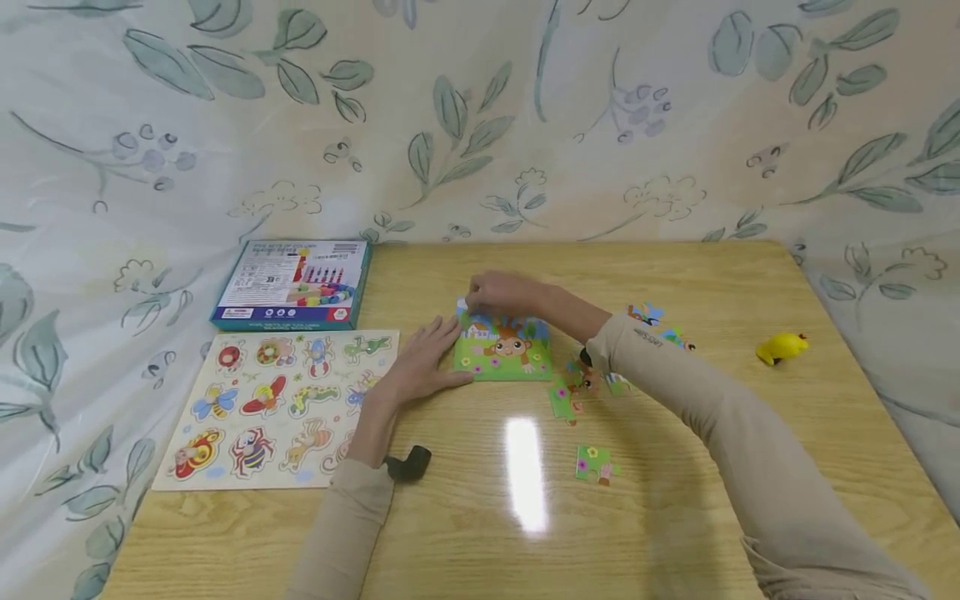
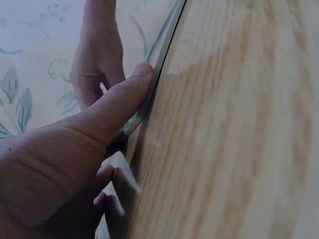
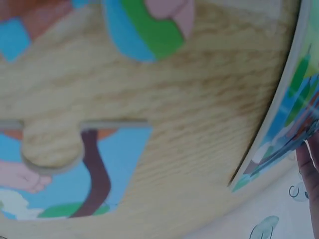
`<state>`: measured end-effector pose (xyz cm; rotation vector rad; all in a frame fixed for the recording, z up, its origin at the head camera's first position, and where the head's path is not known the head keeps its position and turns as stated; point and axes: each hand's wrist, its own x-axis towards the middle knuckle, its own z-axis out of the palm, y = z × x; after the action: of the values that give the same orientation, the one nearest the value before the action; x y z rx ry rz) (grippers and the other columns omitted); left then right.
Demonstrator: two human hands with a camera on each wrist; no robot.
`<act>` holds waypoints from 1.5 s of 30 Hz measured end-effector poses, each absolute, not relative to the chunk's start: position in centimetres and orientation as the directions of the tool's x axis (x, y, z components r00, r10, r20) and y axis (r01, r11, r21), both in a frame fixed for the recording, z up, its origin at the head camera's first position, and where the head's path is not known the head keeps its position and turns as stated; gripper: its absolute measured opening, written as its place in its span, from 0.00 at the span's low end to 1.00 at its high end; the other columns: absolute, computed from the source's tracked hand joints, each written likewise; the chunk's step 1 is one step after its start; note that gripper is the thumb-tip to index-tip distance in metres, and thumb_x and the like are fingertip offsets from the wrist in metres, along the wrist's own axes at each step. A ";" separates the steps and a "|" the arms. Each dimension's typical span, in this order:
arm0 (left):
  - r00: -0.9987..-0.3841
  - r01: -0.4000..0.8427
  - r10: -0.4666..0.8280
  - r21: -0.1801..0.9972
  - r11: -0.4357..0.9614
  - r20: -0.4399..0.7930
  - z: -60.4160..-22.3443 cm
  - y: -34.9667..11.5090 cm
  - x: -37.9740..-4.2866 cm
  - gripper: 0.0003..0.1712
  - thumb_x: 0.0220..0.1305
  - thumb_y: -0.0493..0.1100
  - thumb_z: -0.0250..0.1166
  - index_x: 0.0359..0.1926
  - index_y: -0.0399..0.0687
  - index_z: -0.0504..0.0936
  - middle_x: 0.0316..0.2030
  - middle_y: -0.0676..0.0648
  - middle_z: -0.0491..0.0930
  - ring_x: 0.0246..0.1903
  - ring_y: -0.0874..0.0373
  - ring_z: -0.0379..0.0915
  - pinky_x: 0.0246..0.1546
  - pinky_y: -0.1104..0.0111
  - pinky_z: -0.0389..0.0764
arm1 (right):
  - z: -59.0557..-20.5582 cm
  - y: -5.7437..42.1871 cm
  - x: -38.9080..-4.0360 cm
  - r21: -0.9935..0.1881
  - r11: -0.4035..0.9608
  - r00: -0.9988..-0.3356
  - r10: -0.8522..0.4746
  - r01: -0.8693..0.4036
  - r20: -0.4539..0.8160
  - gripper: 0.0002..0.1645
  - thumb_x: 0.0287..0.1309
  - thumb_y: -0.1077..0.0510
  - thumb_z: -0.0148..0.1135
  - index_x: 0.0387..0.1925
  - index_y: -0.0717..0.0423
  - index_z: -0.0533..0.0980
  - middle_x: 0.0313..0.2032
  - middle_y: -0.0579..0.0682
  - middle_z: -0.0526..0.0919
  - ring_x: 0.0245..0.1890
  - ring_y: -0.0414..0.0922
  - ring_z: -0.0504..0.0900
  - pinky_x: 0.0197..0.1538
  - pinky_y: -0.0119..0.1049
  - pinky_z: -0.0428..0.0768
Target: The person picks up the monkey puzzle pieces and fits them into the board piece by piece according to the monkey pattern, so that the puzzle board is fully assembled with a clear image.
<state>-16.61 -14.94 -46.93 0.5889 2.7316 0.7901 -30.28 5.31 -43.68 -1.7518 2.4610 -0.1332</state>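
Observation:
A small picture puzzle board (image 1: 501,360) with a monkey on green grass lies mid-table. My left hand (image 1: 427,362) rests flat at its left side, fingers extended; in the left wrist view its thumb (image 2: 124,99) lies against the board's edge. Over the board's top left corner, my right hand (image 1: 506,293) has curled fingers pinching a puzzle piece (image 2: 102,88), seen as a thin pale edge in the left wrist view. In the right wrist view its fingers (image 3: 311,172) show at the board's far edge. The right hand hides part of the board's top.
Loose puzzle pieces (image 1: 594,463) lie right of the board, several under the right forearm. Left are an insect picture board (image 1: 255,346) and a boxed set (image 1: 288,283). A yellow toy (image 1: 782,347) sits far right. A patterned cloth (image 1: 480,125) hangs behind.

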 end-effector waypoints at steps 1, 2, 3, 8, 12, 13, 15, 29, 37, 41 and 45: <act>-0.890 0.314 0.442 0.553 0.772 -0.113 -46.9 -14.9 -16.6 0.53 0.61 0.64 0.63 0.76 0.47 0.49 0.78 0.47 0.42 0.78 0.46 0.31 0.78 0.50 0.37 | -43.8 5.3 -30.2 -0.126 0.327 -0.323 -0.945 -0.937 -0.051 0.09 0.68 0.56 0.55 0.41 0.55 0.79 0.44 0.55 0.82 0.45 0.50 0.81 0.52 0.39 0.82; -0.889 0.312 0.442 0.551 0.774 -0.117 -47.0 -15.0 -16.6 0.53 0.61 0.65 0.62 0.76 0.48 0.48 0.78 0.48 0.42 0.78 0.46 0.31 0.78 0.51 0.36 | -43.8 5.3 -30.2 -0.117 0.332 -0.327 -0.943 -0.936 -0.055 0.10 0.69 0.56 0.54 0.41 0.56 0.79 0.43 0.55 0.82 0.43 0.50 0.81 0.51 0.39 0.81; -0.890 0.308 0.439 0.552 0.775 -0.120 -47.0 -15.0 -16.6 0.53 0.61 0.65 0.62 0.76 0.48 0.48 0.78 0.48 0.41 0.78 0.47 0.31 0.78 0.51 0.36 | -43.9 5.2 -30.2 -0.111 0.341 -0.336 -0.940 -0.934 -0.062 0.10 0.70 0.56 0.52 0.41 0.56 0.78 0.42 0.55 0.81 0.42 0.50 0.80 0.50 0.38 0.81; -0.896 0.306 0.431 0.550 0.777 -0.110 -47.0 -15.1 -16.6 0.52 0.61 0.65 0.62 0.76 0.47 0.49 0.78 0.47 0.42 0.78 0.47 0.32 0.78 0.51 0.37 | -44.1 4.9 -30.1 -0.076 0.385 -0.379 -0.922 -0.920 -0.082 0.12 0.72 0.57 0.48 0.42 0.59 0.76 0.39 0.55 0.77 0.37 0.48 0.74 0.45 0.37 0.78; -0.891 0.300 0.436 0.556 0.775 -0.126 -47.4 -15.1 -16.4 0.53 0.61 0.65 0.62 0.76 0.47 0.49 0.78 0.47 0.42 0.78 0.46 0.31 0.78 0.50 0.37 | -44.7 5.0 -29.8 -0.081 0.357 -0.355 -0.934 -0.931 -0.044 0.10 0.71 0.59 0.50 0.40 0.61 0.76 0.35 0.54 0.75 0.33 0.47 0.71 0.41 0.36 0.77; -0.889 0.299 0.439 0.559 0.773 -0.132 -47.5 -15.0 -16.4 0.53 0.61 0.65 0.62 0.76 0.47 0.49 0.78 0.47 0.42 0.78 0.46 0.31 0.78 0.49 0.37 | -44.9 5.1 -29.7 -0.080 0.349 -0.347 -0.937 -0.934 -0.038 0.09 0.71 0.60 0.50 0.39 0.61 0.76 0.34 0.54 0.74 0.33 0.46 0.70 0.40 0.36 0.76; -0.886 0.297 0.443 0.564 0.771 -0.139 -47.8 -14.9 -16.2 0.53 0.61 0.65 0.62 0.76 0.47 0.49 0.78 0.47 0.42 0.77 0.45 0.31 0.78 0.50 0.37 | -45.1 5.3 -29.5 -0.091 0.347 -0.344 -0.938 -0.933 -0.043 0.09 0.71 0.60 0.50 0.38 0.60 0.75 0.33 0.53 0.73 0.32 0.45 0.69 0.39 0.36 0.75; -0.891 0.289 0.433 0.566 0.772 -0.136 -47.3 -14.8 -16.6 0.53 0.60 0.65 0.63 0.76 0.48 0.48 0.78 0.47 0.43 0.78 0.47 0.31 0.78 0.52 0.37 | -43.5 5.2 -29.9 -0.279 0.469 -0.449 -0.883 -0.838 -0.135 0.09 0.67 0.60 0.57 0.40 0.60 0.81 0.43 0.56 0.80 0.45 0.49 0.80 0.51 0.35 0.82; -0.890 0.294 0.437 0.566 0.770 -0.132 -46.7 -14.7 -16.6 0.53 0.61 0.64 0.63 0.76 0.46 0.49 0.78 0.45 0.43 0.78 0.46 0.32 0.78 0.51 0.37 | -43.2 5.4 -30.0 -0.348 0.530 -0.507 -0.847 -0.773 -0.161 0.09 0.65 0.60 0.59 0.41 0.59 0.82 0.47 0.54 0.79 0.49 0.48 0.79 0.56 0.36 0.80; -0.892 0.284 0.431 0.571 0.770 -0.137 -46.5 -14.8 -16.6 0.53 0.61 0.64 0.63 0.76 0.47 0.49 0.78 0.46 0.42 0.78 0.47 0.31 0.78 0.51 0.36 | -43.1 5.4 -30.2 -0.373 0.521 -0.505 -0.851 -0.768 -0.148 0.09 0.65 0.61 0.60 0.42 0.60 0.83 0.46 0.55 0.79 0.49 0.49 0.79 0.56 0.36 0.81; -0.897 0.280 0.423 0.574 0.770 -0.130 -46.8 -14.8 -16.8 0.53 0.60 0.64 0.64 0.76 0.47 0.50 0.78 0.46 0.43 0.78 0.47 0.32 0.78 0.51 0.36 | -43.2 5.6 -30.5 -0.423 0.503 -0.500 -0.857 -0.753 -0.129 0.10 0.66 0.65 0.56 0.42 0.61 0.83 0.47 0.57 0.80 0.49 0.51 0.80 0.57 0.39 0.81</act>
<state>-16.78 -14.76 -46.80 0.5490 2.7123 0.8214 -30.54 5.64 -43.17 -1.3480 2.4280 -0.4495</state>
